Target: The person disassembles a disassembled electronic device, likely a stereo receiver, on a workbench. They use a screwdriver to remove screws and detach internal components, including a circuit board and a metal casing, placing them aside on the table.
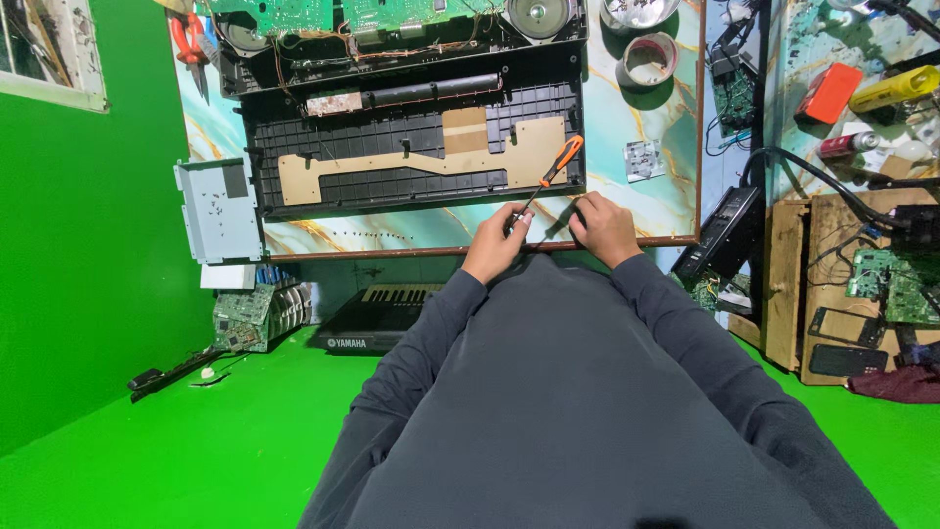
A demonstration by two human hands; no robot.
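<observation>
I am holding the screwdriver (550, 173) in my closed left hand (497, 242) – my right hand (599, 223) is resting curled on the worktop (627, 127), holding nothing that I can see.

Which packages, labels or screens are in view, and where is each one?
Red box: flat, orange-red, upper right bench.
Yellow box: long, beside the red box.
Can: red and silver, lying below them.
Phone: dark screen, on the wooden crate at right.
</observation>
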